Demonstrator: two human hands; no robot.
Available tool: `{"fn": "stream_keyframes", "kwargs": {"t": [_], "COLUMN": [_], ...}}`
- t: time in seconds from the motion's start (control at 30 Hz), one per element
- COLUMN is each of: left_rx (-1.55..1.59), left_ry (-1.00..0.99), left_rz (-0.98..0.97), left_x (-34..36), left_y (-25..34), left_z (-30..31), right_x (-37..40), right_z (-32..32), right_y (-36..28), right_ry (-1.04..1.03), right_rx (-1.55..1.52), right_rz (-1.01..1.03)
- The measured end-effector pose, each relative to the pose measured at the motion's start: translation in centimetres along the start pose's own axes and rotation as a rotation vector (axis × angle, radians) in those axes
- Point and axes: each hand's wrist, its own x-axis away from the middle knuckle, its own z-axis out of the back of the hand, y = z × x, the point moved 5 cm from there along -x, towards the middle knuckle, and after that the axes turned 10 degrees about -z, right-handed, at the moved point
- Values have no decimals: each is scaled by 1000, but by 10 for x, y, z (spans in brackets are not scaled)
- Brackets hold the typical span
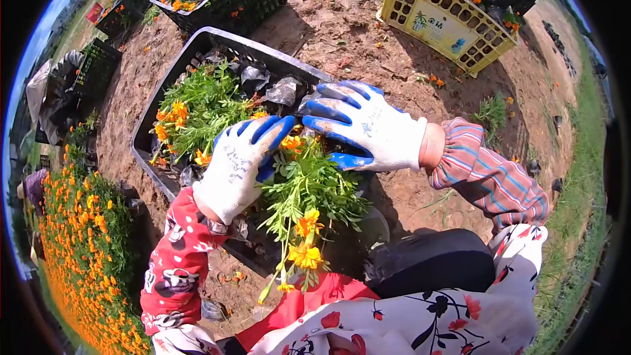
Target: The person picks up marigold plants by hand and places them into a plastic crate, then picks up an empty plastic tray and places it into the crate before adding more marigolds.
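Note:
A black plastic crate (pixel 158 174) below me holds marigold plants (pixel 220 102) with orange blooms and small dark plastic-wrapped root bags (pixel 284 92). My left hand (pixel 238 167), in a white and blue glove, rests over the plants with its fingers bent and thumb apart from the forefinger. My right hand (pixel 365 125), gloved alike, lies across the crate's right side with fingers spread, touching the bags and foliage. Between and below my hands, a leafy marigold clump (pixel 312 190) hangs toward my lap, its orange flowers (pixel 305 250) lowest. What lies under both palms is hidden.
A yellow crate (pixel 453 23) stands at the upper right, and another black crate (pixel 243 0) with plants at the upper left. More dark crates (pixel 98 69) line the left. Dense orange marigolds (pixel 85 243) grow at lower left. Bare soil (pixel 342 39) surrounds the crates.

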Motion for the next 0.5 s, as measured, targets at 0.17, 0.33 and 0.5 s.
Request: {"fn": "stream_keyframes", "kwargs": {"t": [0.17,0.33,0.5], "left_rx": [476,-184,-238], "left_ry": [29,-219,-108], "left_rz": [17,-39,-82], "left_x": [4,40,60], "left_y": [45,57,52], "left_z": [26,-41,-77], "right_x": [-17,-36,-28], "right_z": [-26,-36,-18], "right_y": [-7,-7,-19], "right_ry": [-62,-67,-210], "right_rx": [177,201,180], "right_rz": [94,95,43]}}
